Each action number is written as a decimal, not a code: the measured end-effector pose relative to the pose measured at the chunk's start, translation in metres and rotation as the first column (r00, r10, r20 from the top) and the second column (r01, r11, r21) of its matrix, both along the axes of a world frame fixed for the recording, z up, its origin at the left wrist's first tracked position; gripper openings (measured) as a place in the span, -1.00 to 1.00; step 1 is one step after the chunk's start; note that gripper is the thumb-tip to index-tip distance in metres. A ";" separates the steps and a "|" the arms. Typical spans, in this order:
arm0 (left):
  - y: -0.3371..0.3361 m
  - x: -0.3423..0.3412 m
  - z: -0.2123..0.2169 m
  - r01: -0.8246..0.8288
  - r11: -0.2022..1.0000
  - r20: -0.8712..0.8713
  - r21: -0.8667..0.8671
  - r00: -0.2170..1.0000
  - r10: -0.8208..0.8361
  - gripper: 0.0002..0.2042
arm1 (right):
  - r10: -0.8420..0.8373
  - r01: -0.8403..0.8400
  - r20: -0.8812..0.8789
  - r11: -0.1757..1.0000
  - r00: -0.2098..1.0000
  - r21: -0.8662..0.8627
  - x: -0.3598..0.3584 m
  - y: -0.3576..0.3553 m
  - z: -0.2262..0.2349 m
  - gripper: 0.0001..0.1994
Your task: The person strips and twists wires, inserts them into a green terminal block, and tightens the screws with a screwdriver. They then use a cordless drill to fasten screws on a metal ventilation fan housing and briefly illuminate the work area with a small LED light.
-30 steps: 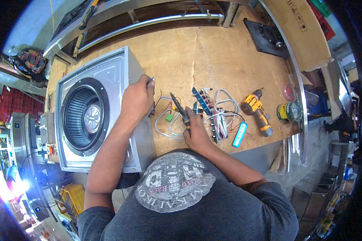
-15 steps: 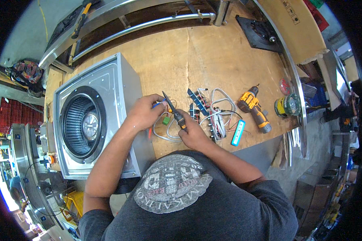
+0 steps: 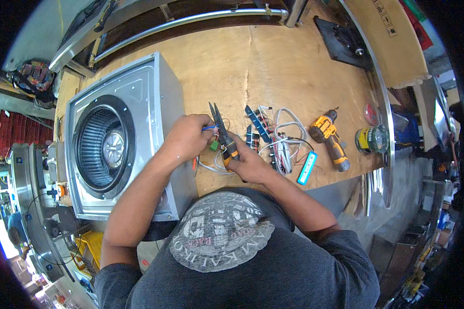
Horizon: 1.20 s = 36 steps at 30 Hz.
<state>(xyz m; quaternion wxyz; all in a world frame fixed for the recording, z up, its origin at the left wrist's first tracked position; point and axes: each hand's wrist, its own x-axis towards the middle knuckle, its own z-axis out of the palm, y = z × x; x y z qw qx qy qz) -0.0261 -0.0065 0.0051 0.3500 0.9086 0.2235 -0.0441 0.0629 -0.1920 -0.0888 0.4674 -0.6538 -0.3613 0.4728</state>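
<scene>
My right hand [image 3: 248, 164] grips long-nose pliers [image 3: 225, 138] by their black and orange handles. The plier jaws point away from me and stand a little apart. Pinched in my left hand [image 3: 187, 138] is a blue wire [image 3: 210, 127], its end close beside the jaws. Below the wire sits a small green connector block [image 3: 214, 146], partly hidden by the pliers. Close to my left forearm stands a grey metal blower box [image 3: 165, 98] with a round black fan wheel [image 3: 104, 147].
Right of my hands lie black terminal strips [image 3: 258, 123], a bundle of grey cables [image 3: 282, 154] and a blue-and-white strip [image 3: 307, 168]. Farther right are a yellow cordless drill [image 3: 327, 131] and a jar [image 3: 371, 139]. A black plate [image 3: 340, 44] rests at the far right of the wooden bench [image 3: 216, 62].
The plier jaws have opened from closed, near the blue wire. My hands stay close together, and the whole view has shifted slightly.
</scene>
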 end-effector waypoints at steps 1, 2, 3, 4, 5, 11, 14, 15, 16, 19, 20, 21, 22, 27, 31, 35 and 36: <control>0.001 0.001 0.001 -0.003 1.000 -0.010 -0.003 1.000 0.003 -0.78 | -0.007 0.007 -0.001 1.000 1.000 0.008 0.000 0.002 -0.001 -0.22; 0.001 0.001 0.002 -0.006 1.000 -0.019 -0.006 1.000 0.006 -0.78 | -0.009 0.009 -0.012 1.000 1.000 0.012 0.000 0.002 0.000 -0.21; 0.001 0.001 0.002 -0.011 1.000 -0.021 -0.004 1.000 0.011 -0.78 | -0.011 0.011 -0.022 1.000 1.000 0.016 -0.001 0.003 0.002 -0.21; 0.001 0.001 0.003 -0.016 1.000 -0.024 -0.003 1.000 0.016 -0.78 | -0.014 0.014 -0.027 1.000 1.000 0.025 -0.001 0.003 0.004 -0.21; 0.000 0.001 0.003 -0.020 1.000 -0.027 -0.003 0.999 0.020 -0.78 | -0.016 0.017 -0.032 0.999 0.999 0.034 -0.001 0.003 0.006 -0.21; 0.000 0.002 0.007 -0.030 0.998 -0.081 -0.062 0.996 0.025 -0.78 | -0.071 0.071 -0.005 0.991 0.997 0.117 -0.003 0.008 0.001 -0.19; -0.001 0.001 0.007 -0.025 0.999 -0.065 -0.035 0.998 0.023 -0.78 | -0.064 0.059 0.042 0.991 0.997 0.120 -0.002 0.009 0.005 -0.20; -0.001 0.001 0.006 -0.024 0.999 -0.055 -0.039 0.998 0.022 -0.79 | -0.068 0.059 0.074 0.991 0.995 0.121 -0.003 0.010 0.009 -0.21; 0.000 0.001 0.004 -0.022 0.999 -0.044 -0.044 0.999 0.020 -0.79 | -0.073 0.060 0.107 0.991 0.992 0.121 -0.003 0.010 0.011 -0.22; 0.000 0.002 0.003 -0.012 0.999 -0.037 -0.044 0.999 0.010 -0.79 | -0.090 0.071 0.193 0.992 0.977 0.105 -0.003 0.011 0.011 -0.25; 0.000 0.002 0.003 -0.007 0.999 -0.040 -0.042 0.999 0.006 -0.79 | -0.112 0.083 0.276 0.990 0.955 0.113 -0.004 0.011 0.012 -0.25; 0.000 0.003 0.002 -0.002 0.999 -0.027 -0.041 1.000 0.001 -0.79 | -0.134 0.096 0.356 0.988 0.925 0.122 -0.004 0.011 0.013 -0.26; 0.001 0.002 0.000 0.002 0.999 -0.015 -0.038 1.000 -0.003 -0.79 | -0.155 0.106 0.433 0.985 0.888 0.134 -0.005 0.012 0.016 -0.27; 0.001 0.001 0.004 -0.060 0.985 0.016 -0.163 0.998 0.064 -0.81 | -0.189 0.126 0.718 0.982 0.670 0.141 -0.001 0.012 0.029 -0.27; 0.000 0.002 0.008 -0.113 0.964 -0.040 -0.240 0.994 0.106 -0.82 | -0.222 0.129 0.692 0.974 0.687 0.184 0.000 0.012 0.025 -0.26; 0.005 0.000 -0.002 -0.126 0.961 -0.050 -0.245 0.992 0.117 -0.82 | -0.310 0.119 0.723 0.945 0.617 0.303 -0.001 0.015 0.016 -0.28; 0.005 0.000 -0.001 -0.136 0.958 -0.045 -0.253 0.991 0.129 -0.82 | -0.325 0.119 0.723 0.939 0.610 0.322 -0.001 0.016 0.014 -0.28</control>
